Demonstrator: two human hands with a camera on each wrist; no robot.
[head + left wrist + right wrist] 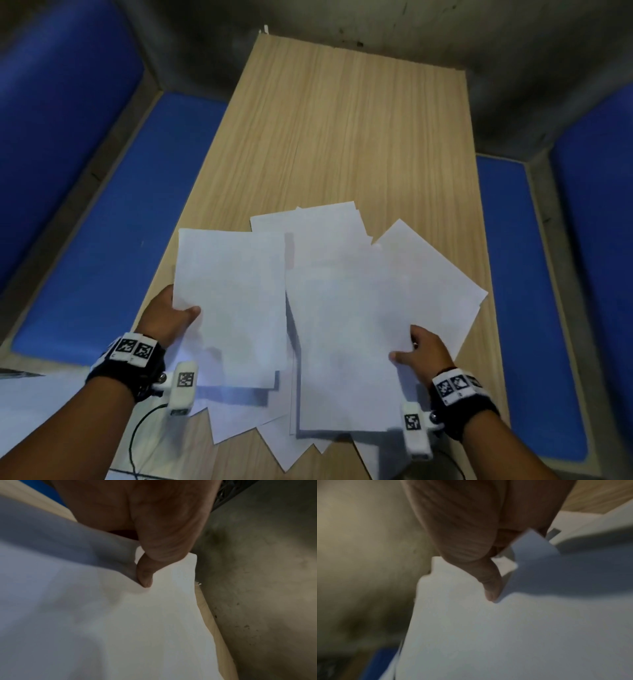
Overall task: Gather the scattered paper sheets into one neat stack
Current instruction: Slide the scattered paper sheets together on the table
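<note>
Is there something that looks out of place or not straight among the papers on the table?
Yes. The loose sheets on the table lie fanned at different angles, with corners poking out near the front edge. The left hand and right hand each grip a separate batch. No visible tears or spills.

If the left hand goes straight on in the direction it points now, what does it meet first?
Probably the right-hand bundle of sheets: the left hand, pinching its own sheets, points right and slightly away. Heights are unclear, so it might pass over.

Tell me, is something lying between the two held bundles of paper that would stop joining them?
Nothing visible does. The left hand grips one bundle, the right hand the other bundle; only loose sheets lie beneath them on the table.
</note>
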